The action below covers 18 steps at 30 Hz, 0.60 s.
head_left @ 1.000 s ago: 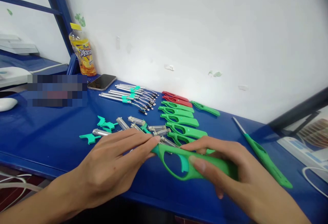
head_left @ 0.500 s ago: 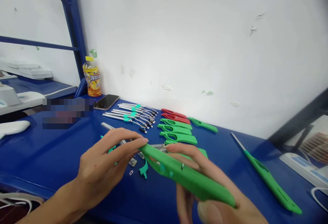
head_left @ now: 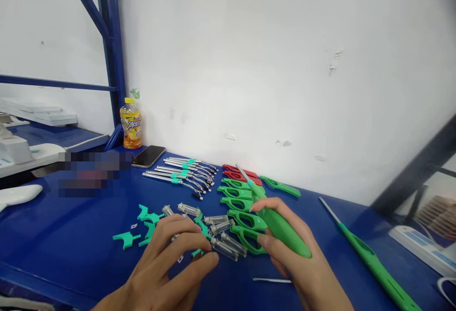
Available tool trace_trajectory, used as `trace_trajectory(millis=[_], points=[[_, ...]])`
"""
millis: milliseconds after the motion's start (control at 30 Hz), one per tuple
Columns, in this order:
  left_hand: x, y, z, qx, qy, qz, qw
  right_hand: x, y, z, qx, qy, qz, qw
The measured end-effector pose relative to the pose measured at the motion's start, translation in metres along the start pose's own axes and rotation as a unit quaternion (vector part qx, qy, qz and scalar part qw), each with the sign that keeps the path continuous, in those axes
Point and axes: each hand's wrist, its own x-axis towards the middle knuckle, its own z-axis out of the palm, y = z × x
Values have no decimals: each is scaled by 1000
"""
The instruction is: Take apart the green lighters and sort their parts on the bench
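Note:
A green long-neck lighter (head_left: 285,229) is gripped in my right hand (head_left: 302,259), its metal tube pointing up and away to the left. My left hand (head_left: 171,261) hangs with fingers apart and holds nothing. Beneath and around its fingers lie clear fuel tanks (head_left: 224,248) and teal trigger pieces (head_left: 127,239), some partly hidden by the hand. A column of green handle shells (head_left: 235,192) lies beyond my right hand, with red shells (head_left: 245,176) at its far end. Near my right wrist is a thin metal rod (head_left: 271,280), its other end hidden.
Metal tubes with wires (head_left: 162,176) lie in a row toward the wall. Behind them are a phone (head_left: 149,156) and a drink bottle (head_left: 131,126). Another green lighter (head_left: 368,256) rests on the right, beside a white power strip (head_left: 423,249). A blue frame post (head_left: 116,54) rises at left.
My left hand has let go of the green lighter and moved down over the loose parts. My right hand has turned the lighter so its tube points away. The view has tilted up slightly.

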Motion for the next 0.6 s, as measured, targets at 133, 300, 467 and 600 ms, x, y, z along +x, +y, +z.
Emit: trace_trajectory(millis=[133,300,467,600], points=[[4,0,-2,-22,-9,3,1000,-1,-10,2,24,3,43,999],[7,3,-2,-31,-23,-2,999,-6,-12,6,10,25,13,1000],[10,4,-4,-39,-35,-3,999,-4,-9,5,6,19,-3,1000],[12,2,-5,-35,-47,4,998,-3,-9,4,11,7,1,1000]])
